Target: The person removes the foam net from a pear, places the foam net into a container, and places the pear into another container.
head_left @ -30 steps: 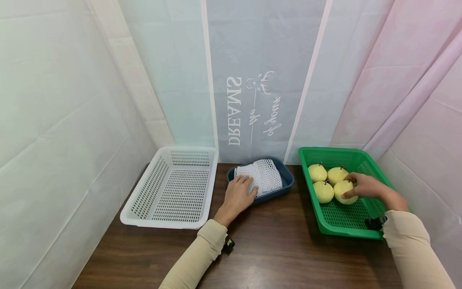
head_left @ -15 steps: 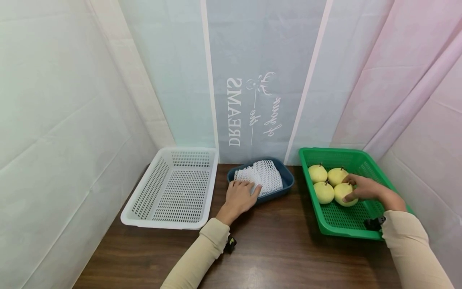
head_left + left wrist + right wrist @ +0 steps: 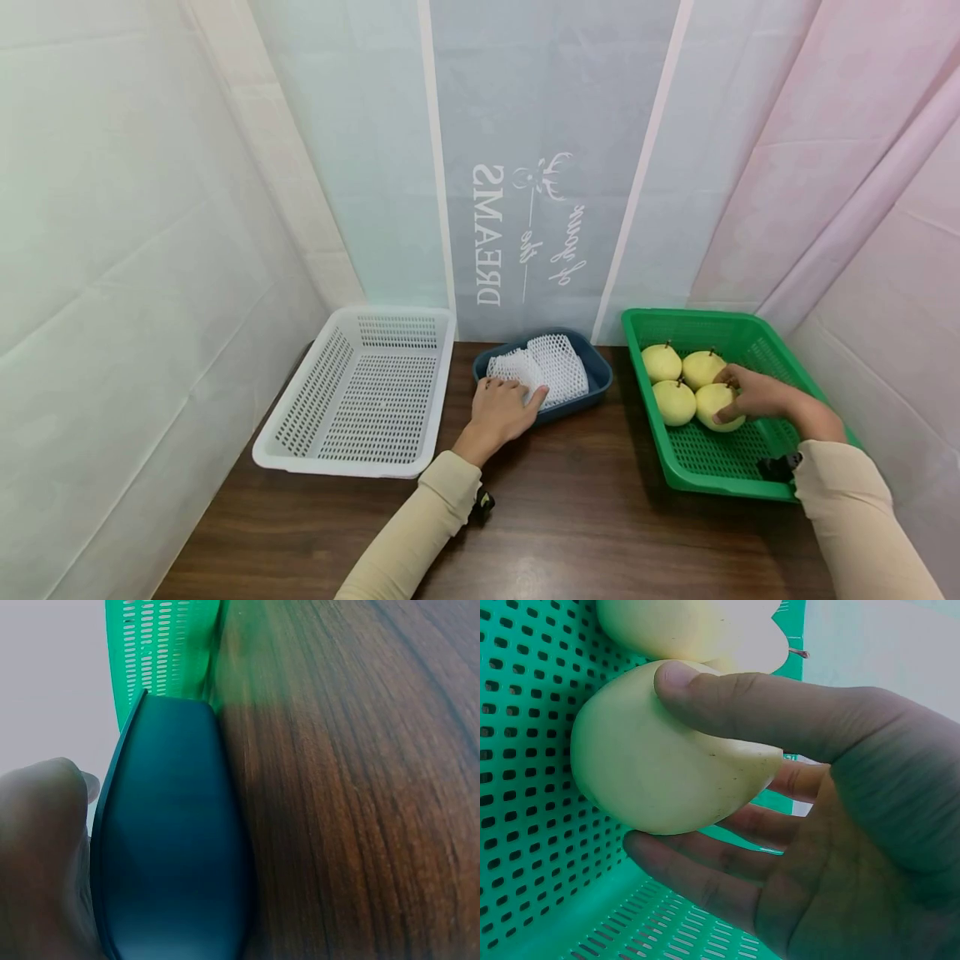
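Note:
My left hand (image 3: 501, 414) rests at the near left of a dark blue tray (image 3: 597, 367), fingers bent over a white foam net sleeve (image 3: 514, 364) and thumb spread apart. A second foam net sleeve (image 3: 561, 364) lies beside it. In the left wrist view the outer wall of the tray (image 3: 172, 825) hides the fingertips. At the right, my right hand (image 3: 761, 395) reaches into a green basket (image 3: 750, 483). Its thumb and fingers curl round a pale yellow pear (image 3: 637, 765), which sits among several pears (image 3: 673, 403) with stems.
A white perforated basket (image 3: 375, 408) stands on the left of the brown wooden table (image 3: 570, 525). Pale cloth walls surround the table, and a grey panel with printed lettering (image 3: 487, 237) hangs behind the tray. Black devices are strapped at both wrists.
The left hand has shifted slightly to the right and toward me over the foam net sleeve, its thumb opening wider. The right hand stays around the same pear.

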Available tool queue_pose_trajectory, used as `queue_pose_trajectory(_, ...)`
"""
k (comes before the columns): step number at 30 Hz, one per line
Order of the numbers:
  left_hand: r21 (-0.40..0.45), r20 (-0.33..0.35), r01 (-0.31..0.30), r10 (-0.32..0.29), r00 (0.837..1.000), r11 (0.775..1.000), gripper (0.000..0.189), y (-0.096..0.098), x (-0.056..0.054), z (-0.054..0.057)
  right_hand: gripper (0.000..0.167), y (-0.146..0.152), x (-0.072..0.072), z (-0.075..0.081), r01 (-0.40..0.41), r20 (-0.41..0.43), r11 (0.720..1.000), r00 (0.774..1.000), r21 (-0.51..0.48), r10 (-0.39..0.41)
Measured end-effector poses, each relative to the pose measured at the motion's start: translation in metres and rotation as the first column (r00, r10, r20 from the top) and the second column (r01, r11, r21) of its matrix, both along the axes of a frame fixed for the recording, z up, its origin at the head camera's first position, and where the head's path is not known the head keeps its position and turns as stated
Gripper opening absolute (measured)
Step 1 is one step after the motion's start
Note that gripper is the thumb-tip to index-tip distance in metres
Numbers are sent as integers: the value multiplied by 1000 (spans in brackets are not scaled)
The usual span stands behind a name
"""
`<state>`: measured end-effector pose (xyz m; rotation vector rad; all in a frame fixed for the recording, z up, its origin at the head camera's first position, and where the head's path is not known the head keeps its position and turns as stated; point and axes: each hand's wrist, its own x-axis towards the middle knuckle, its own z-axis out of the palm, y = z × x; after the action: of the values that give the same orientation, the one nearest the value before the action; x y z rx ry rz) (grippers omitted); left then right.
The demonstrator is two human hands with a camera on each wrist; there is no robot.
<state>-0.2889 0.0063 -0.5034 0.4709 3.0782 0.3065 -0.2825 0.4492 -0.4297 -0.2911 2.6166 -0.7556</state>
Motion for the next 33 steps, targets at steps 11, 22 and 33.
queue_pose_trajectory(11,43,-62,13,-11,998,999,73,1,5,8,79,0,1,2,-12,9,999,1000,42,12)
queue_pose_trajectory(22,85,-173,22,-8,985,996,63,1,16,22,70,-8,5,14,-25,-113,985,993,173,45)
queue_pose_trajectory(33,80,-306,71,-43,951,994,36,-1,31,58,65,-20,8,31,-14,-242,985,969,169,55)
